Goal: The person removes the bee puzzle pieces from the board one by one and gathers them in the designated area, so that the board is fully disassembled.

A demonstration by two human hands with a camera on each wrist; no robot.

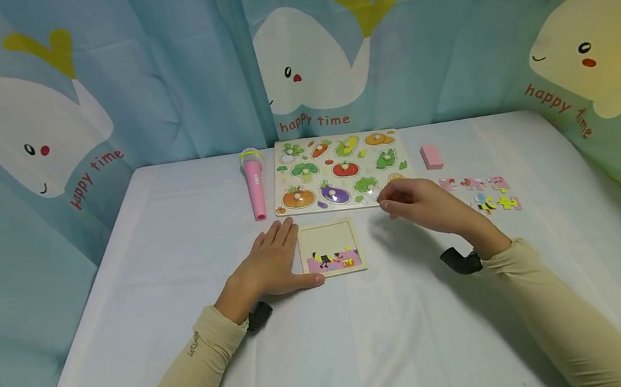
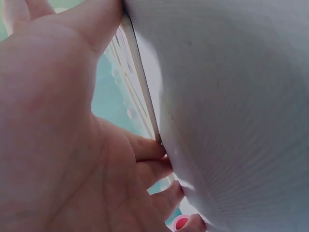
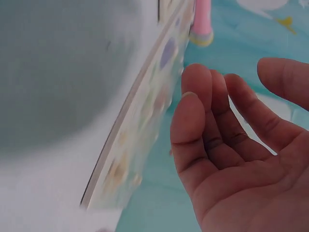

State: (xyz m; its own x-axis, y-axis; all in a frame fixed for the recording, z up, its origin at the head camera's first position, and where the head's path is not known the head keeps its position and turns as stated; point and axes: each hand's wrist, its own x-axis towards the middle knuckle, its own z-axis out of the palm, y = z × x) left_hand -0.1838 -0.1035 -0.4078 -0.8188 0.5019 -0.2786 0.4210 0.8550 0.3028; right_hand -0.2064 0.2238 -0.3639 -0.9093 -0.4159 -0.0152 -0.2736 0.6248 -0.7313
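Observation:
My left hand (image 1: 275, 262) lies on the table with fingers spread, bracing a small square wooden puzzle tray (image 1: 324, 226) at its left side. Its thumb runs along the tray's lower edge. Pink and yellow jigsaw pieces (image 1: 334, 261) fill the tray's lower strip; bare wood shows above them. In the left wrist view the fingertips (image 2: 155, 150) rest at the tray's edge. My right hand (image 1: 423, 203) hovers above the table, right of the tray, near a vegetable peg puzzle's lower right corner. Its fingers (image 3: 195, 87) are loosely bent, with nothing visible between them and the thumb.
The vegetable peg puzzle (image 1: 313, 209) lies behind the tray, with a pink microphone (image 1: 256, 188) to its left. A pink block (image 1: 431, 156) stands to its right. Several loose jigsaw pieces (image 1: 507, 203) lie beyond my right wrist. A whale-print curtain (image 1: 178, 73) hangs behind the table.

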